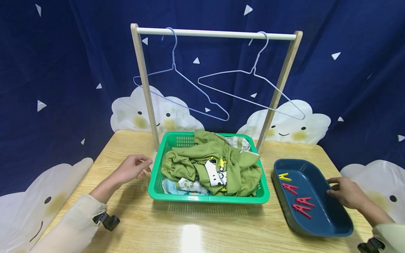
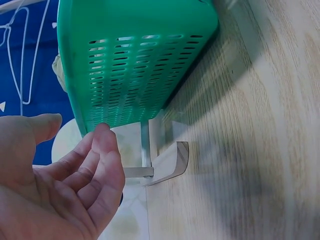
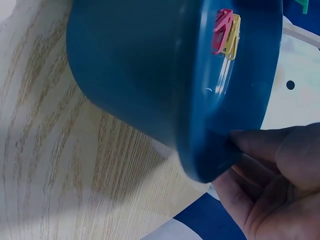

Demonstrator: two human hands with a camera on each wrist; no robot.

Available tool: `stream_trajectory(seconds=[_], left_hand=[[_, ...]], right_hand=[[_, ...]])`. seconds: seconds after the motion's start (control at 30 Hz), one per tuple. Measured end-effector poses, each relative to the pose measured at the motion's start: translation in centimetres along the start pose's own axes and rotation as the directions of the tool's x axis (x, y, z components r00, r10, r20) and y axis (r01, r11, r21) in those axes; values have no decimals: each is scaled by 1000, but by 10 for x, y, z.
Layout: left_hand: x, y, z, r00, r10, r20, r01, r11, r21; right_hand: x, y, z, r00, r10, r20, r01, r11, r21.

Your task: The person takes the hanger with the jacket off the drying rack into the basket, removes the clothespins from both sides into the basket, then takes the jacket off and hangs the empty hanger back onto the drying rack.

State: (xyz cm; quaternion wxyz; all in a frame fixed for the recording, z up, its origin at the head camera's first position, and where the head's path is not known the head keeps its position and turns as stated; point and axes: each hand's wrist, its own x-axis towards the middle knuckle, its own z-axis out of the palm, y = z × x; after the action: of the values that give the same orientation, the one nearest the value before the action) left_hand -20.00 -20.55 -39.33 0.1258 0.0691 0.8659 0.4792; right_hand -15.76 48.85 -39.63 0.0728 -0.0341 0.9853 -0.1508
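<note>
My right hand [image 1: 346, 192] pinches the right rim of a dark blue plastic basin [image 1: 329, 225], thumb inside the wall and fingers outside. In the basin lie a yellow clothespin [image 1: 285, 176] and several red clothespins [image 1: 301, 210]. At the left end of a green laundry basket [image 1: 209, 199] is my left hand [image 1: 134, 168], its fingers loosely bent and holding nothing. The left wrist view shows those fingertips close by the basket's slotted side [image 2: 135, 65]. Heaped in the basket are an olive green garment [image 1: 218, 154] with a cartoon print and some lighter patterned clothes [image 1: 191, 184].
A small clothes rack [image 1: 218, 33] stands behind the basket on the wooden table [image 1: 133, 225]. From its white bar hang a blue wire hanger [image 1: 190, 81] and a pale wire hanger [image 1: 240, 72]. A dark blue curtain [image 1: 95, 42] with clouds closes off the back.
</note>
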Motion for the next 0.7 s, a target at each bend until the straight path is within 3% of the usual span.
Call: stream_trajectory(seconds=[0.7], left_hand=[[-1, -2, -2, 1000, -8, 10, 8, 1000, -18]], right_hand=[[-11, -11, 3, 1000, -17, -1, 17, 1000, 13]])
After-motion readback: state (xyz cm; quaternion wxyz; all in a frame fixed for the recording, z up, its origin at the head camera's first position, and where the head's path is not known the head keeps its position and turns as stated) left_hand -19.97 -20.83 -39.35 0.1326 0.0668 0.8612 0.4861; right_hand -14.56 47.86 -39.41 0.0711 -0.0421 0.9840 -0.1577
